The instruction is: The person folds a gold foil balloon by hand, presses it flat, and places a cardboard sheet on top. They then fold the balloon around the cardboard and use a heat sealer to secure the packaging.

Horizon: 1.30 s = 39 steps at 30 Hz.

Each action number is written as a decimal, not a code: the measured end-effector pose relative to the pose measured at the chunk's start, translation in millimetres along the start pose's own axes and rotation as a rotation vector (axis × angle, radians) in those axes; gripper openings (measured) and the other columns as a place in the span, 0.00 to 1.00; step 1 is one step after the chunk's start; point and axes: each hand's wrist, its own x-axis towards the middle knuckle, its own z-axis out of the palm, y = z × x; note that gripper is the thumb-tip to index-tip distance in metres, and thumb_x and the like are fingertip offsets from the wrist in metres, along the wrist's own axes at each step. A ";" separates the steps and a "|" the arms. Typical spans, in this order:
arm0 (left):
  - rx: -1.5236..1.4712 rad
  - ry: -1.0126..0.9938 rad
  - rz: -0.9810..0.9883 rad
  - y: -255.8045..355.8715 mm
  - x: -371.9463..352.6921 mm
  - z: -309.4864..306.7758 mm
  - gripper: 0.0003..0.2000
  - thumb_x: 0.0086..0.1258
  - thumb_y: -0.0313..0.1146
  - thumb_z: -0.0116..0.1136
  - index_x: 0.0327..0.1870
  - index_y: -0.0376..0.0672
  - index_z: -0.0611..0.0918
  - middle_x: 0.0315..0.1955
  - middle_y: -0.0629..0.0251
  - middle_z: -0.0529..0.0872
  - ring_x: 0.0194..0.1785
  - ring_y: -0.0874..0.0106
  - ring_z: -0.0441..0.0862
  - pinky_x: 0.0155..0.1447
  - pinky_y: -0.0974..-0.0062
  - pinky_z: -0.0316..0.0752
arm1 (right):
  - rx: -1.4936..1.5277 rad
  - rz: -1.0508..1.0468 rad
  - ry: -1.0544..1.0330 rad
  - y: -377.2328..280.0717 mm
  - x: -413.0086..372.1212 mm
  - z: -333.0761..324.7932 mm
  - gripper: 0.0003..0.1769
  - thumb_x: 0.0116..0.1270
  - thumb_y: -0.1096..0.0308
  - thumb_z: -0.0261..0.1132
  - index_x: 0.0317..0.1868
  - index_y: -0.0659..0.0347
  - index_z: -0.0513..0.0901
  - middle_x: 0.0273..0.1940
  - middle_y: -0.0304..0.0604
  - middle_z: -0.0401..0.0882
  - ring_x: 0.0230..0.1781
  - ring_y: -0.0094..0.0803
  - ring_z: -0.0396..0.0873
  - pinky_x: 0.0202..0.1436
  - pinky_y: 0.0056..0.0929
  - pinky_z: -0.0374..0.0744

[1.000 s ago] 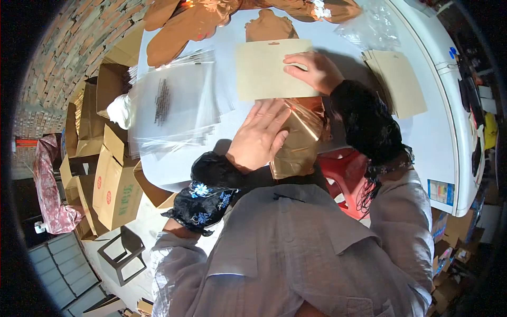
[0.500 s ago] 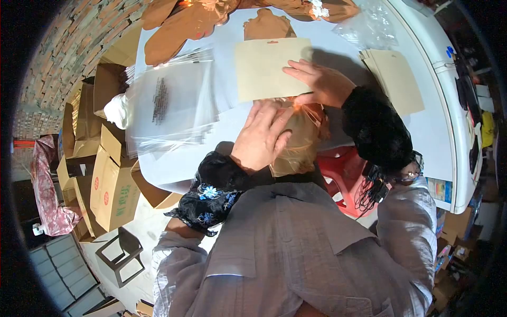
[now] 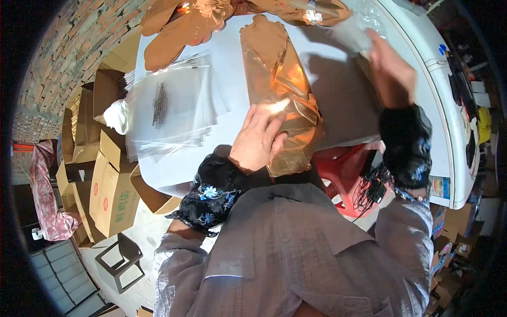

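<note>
My left hand (image 3: 259,138) lies with its fingers stretched flat on a folded pair of shiny brown stockings (image 3: 277,68), near its lower middle. The long folded bundle reaches over the table's near edge, and sunlight glares off it. My right hand (image 3: 393,71) is raised over the right side of the table, smeared by motion, close to a heap of crumpled clear plastic (image 3: 364,21). Whether its fingers hold anything cannot be made out. Both forearms wear black fuzzy cuffs with blue flowers.
A stack of clear printed plastic bags (image 3: 177,105) lies on the white table (image 3: 232,63) at left. More brown stockings (image 3: 185,37) lie along the far edge. Open cardboard boxes (image 3: 113,185) stand at left; a red stool (image 3: 343,174) is below the near edge.
The cream card with a hang slot that lay over the stockings is no longer seen there, and the stockings are uncovered. My right hand has swung up and right; my left hand has barely moved.
</note>
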 end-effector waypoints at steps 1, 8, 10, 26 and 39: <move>-0.023 0.020 -0.005 0.1 0.2 -0.3 0.27 0.64 0.34 0.62 0.65 0.42 0.71 0.58 0.50 0.70 0.68 0.51 0.66 0.72 0.53 0.63 | -0.109 0.052 0.008 -2.4 3.0 -23.5 0.24 0.66 0.69 0.65 0.63 0.50 0.76 0.37 0.45 0.86 0.30 0.36 0.85 0.31 0.31 0.82; -0.001 0.113 -0.003 3.8 -2.3 -3.2 0.30 0.67 0.34 0.63 0.70 0.49 0.68 0.63 0.44 0.62 0.66 0.43 0.66 0.68 0.57 0.69 | -0.418 0.499 -0.408 34.7 -101.9 -18.3 0.23 0.71 0.66 0.57 0.66 0.47 0.72 0.50 0.51 0.83 0.38 0.51 0.84 0.38 0.47 0.82; -0.060 0.102 -0.025 2.2 -2.3 -2.8 0.29 0.69 0.34 0.61 0.71 0.49 0.67 0.63 0.42 0.62 0.64 0.42 0.67 0.67 0.57 0.70 | -0.343 0.578 -0.498 27.2 -124.1 -5.1 0.22 0.70 0.65 0.58 0.65 0.49 0.73 0.53 0.50 0.82 0.44 0.50 0.84 0.45 0.46 0.82; -0.196 0.108 -0.032 -1.1 4.8 -6.4 0.26 0.74 0.30 0.51 0.72 0.41 0.63 0.59 0.46 0.71 0.60 0.48 0.70 0.66 0.60 0.67 | 0.483 -0.023 -0.604 -112.5 -91.5 24.7 0.38 0.60 0.48 0.67 0.64 0.63 0.69 0.68 0.51 0.66 0.70 0.50 0.63 0.76 0.48 0.59; -0.241 0.245 -0.099 -2.0 26.0 -6.6 0.24 0.67 0.24 0.54 0.66 0.40 0.70 0.58 0.43 0.68 0.60 0.44 0.72 0.62 0.58 0.71 | 0.564 -0.057 -0.588 -116.7 -85.0 30.3 0.37 0.59 0.53 0.70 0.64 0.61 0.70 0.66 0.48 0.69 0.69 0.51 0.65 0.76 0.49 0.58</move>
